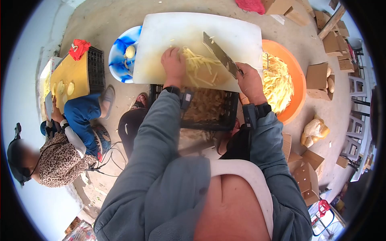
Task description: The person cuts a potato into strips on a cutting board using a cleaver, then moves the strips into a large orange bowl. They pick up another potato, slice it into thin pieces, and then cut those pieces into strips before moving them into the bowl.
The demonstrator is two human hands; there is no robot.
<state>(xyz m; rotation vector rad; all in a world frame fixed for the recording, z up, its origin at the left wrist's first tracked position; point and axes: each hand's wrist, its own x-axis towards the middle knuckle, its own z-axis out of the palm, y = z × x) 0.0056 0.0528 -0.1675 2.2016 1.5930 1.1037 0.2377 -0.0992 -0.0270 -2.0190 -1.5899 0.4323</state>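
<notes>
My right hand is closed around the handle of a large kitchen knife. Its wide blade slants up and left over a white cutting board. Pale yellow potato strips lie on the board between the blade and my left hand. That hand rests on the board at the left edge of the strips, its fingers bent and close together. Whatever may be beneath them is hidden.
An orange tub full of cut strips stands right of the board. Left is a blue-and-white basin with a peeled potato. Below the board sits a black crate. Farther left, a person holds a knife at a yellow board.
</notes>
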